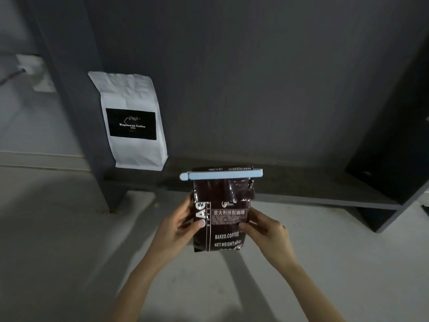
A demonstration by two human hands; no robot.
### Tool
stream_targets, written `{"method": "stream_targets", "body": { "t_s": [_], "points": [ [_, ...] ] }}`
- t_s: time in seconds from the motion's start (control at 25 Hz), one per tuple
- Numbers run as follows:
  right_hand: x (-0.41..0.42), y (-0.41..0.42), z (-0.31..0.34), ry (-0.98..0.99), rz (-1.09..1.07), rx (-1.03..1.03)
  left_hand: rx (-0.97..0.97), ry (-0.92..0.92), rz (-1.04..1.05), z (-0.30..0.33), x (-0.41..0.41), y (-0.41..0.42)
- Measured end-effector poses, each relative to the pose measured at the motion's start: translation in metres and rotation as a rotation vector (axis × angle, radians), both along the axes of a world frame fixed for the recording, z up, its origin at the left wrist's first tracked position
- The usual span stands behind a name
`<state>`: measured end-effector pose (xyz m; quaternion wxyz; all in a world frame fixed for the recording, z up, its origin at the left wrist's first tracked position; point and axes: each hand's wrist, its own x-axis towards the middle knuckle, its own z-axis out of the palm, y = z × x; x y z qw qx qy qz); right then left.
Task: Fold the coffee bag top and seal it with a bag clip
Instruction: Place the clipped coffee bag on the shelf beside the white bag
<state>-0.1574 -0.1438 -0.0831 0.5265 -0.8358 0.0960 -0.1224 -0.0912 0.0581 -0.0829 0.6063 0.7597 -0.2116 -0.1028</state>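
White coffee bag (133,122) on dark shelf (290,184)

Dim grey shelf unit (255,89), pale floor (58,252)

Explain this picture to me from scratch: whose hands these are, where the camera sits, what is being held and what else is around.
There is no machine here. A person wears a camera on the head, looking forward and down, so you see their own two bare hands. The left hand and right hand hold a dark coffee bag upright by its sides. A light blue bag clip is clamped across its folded top. Behind, a white coffee bag stands on a low dark shelf.
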Motion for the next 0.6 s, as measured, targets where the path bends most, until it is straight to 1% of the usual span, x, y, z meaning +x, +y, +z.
{"method": "stream_targets", "body": {
  "t_s": [0.2, 0.32, 0.52, 0.6],
  "points": [
    [0.059, 0.009, 0.048, -0.087, 0.004, -0.065, -0.055, -0.132, 0.043, 0.051, 0.052, 0.009],
    [0.096, 0.015, 0.066, -0.126, -0.029, -0.079, -0.055, -0.162, 0.057, 0.07, 0.091, 0.009],
    [0.15, 0.015, 0.068, -0.115, -0.039, -0.04, -0.057, -0.252, 0.191, 0.072, 0.141, -0.001],
    [0.163, 0.016, 0.065, -0.104, -0.057, -0.04, -0.074, -0.252, 0.236, 0.065, 0.151, -0.008]
  ]
}}
